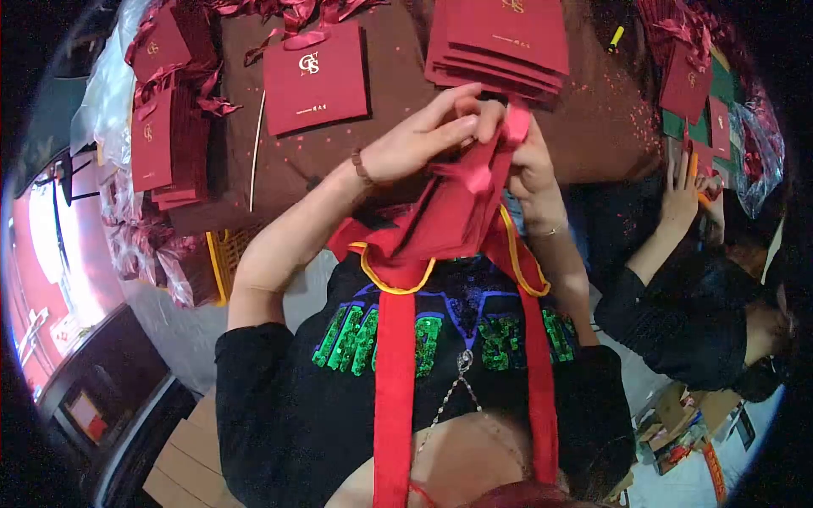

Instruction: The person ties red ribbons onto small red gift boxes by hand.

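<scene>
My left hand [419,140] and my right hand [529,165] meet above a brown table [322,161]. Between them they hold a dark red paper bag [449,216], folded and tilted toward my chest. The fingers of both hands pinch a red ribbon [512,123] at the bag's top edge. A bead bracelet sits on my left wrist, a thin bangle on my right. I wear a red apron with yellow trim [396,279] over a black shirt.
A single red bag with a gold logo [315,76] lies flat beyond my hands, next to a stack of flat red bags [500,42]. More bags stand at the left [161,135]. A co-worker's hand [682,190] rests at the right edge.
</scene>
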`<state>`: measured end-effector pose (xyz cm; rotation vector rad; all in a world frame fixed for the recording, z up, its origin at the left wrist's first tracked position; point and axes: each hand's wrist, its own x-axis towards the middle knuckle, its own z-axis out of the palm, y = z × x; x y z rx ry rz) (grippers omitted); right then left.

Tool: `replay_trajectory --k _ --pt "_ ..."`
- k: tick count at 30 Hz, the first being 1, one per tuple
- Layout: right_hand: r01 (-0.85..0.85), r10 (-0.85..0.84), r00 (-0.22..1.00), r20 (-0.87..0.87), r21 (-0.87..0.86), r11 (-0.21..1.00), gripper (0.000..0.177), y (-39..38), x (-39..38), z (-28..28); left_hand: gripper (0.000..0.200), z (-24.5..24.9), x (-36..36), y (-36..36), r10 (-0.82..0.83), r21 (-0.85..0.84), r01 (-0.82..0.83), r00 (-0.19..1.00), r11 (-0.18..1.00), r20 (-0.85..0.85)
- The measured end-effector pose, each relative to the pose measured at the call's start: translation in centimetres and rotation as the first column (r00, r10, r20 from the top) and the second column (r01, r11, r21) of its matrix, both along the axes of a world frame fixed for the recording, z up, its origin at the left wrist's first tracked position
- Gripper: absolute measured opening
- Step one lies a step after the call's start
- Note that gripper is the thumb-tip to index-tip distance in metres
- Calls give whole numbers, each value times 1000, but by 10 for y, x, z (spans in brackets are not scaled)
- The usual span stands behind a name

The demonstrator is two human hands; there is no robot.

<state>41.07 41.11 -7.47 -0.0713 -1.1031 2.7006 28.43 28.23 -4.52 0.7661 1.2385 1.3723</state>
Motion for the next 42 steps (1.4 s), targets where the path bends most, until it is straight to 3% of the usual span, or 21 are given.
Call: replay_trajectory --k 2,4,6,8,9,14,16,18,20,22,23,24,25,27,30,31,34,36,38,40,42 --pt "-36 28 997 -67 -124 992 33 -6 -8 12 50 -12 -4 3 81 -17 -81 996 997 23" --pt "235 -200 960 198 -167 958 34 -13 -11 41 43 -9 -5 -2 163 85 -166 986 982 47" --pt "293 -279 937 209 -35 956 25 -5 -3 16 34 -3 -15 -10 240 -243 -198 958 949 158" --pt "402 -415 807 421 124 907 16 8 12 4 28 -23 -30 -23 296 -275 -254 947 927 122" --pt "469 -536 787 306 268 841 13 10 17 0 28 -28 -35 -29 353 -246 -322 930 914 97" --pt "120 -276 914 297 452 884 15 14 36 22 28 -30 -32 -37 513 -235 -513 856 826 -66" --pt "-13 -268 952 147 895 446 16 3 21 31 27 -35 -26 -36 516 -205 -516 855 832 -60" --pt "49 -267 963 -26 996 80 18 3 9 22 29 -45 -20 -35 491 -139 -517 852 845 -181" --pt "63 -288 954 -85 994 -85 21 2 5 19 33 -46 -12 -33 519 -72 -557 807 827 -284" --pt "65 -270 959 -90 993 -98 21 1 5 12 37 -23 0 -37 200 -143 -439 644 887 -739" --pt "67 -255 963 -93 992 -111 21 1 4 8 38 -20 3 -40 205 -119 -442 617 889 -760" --pt "77 -251 962 -105 990 -116 21 1 3 6 32 -21 5 -41 195 -3 -410 439 912 -877" --pt "93 -300 944 -134 984 -149 21 0 2 5 28 -14 3 -43 78 -60 -356 361 933 -929" --pt "112 -370 915 -164 981 -157 21 0 -3 3 24 0 -14 -37 -18 -99 -326 241 940 -970" --pt "4 -410 910 -64 989 -146 22 -1 -4 12 16 1 -65 -6 135 156 -372 -81 915 -987" --pt "27 -412 906 -96 985 -169 22 -1 -5 11 17 -8 -88 7 127 249 -357 -330 900 -935" --pt "4 -395 914 -90 977 -212 22 -1 -4 7 27 -21 -130 42 -159 162 -569 -472 806 -867" --pt "0 -406 909 -96 973 -230 25 -2 -3 11 24 -32 -149 52 -290 51 -581 -479 813 -828" --pt "-161 -452 892 25 950 -266 32 -4 -1 23 20 -29 -154 54 -321 -12 -571 -445 821 -836" --pt "-169 -468 884 24 948 -271 37 1 -2 22 13 -22 -160 51 23 236 -434 -443 870 -896" --pt "-231 -513 829 224 972 50 34 3 -4 29 17 13 -162 45 231 141 -513 115 847 -966"
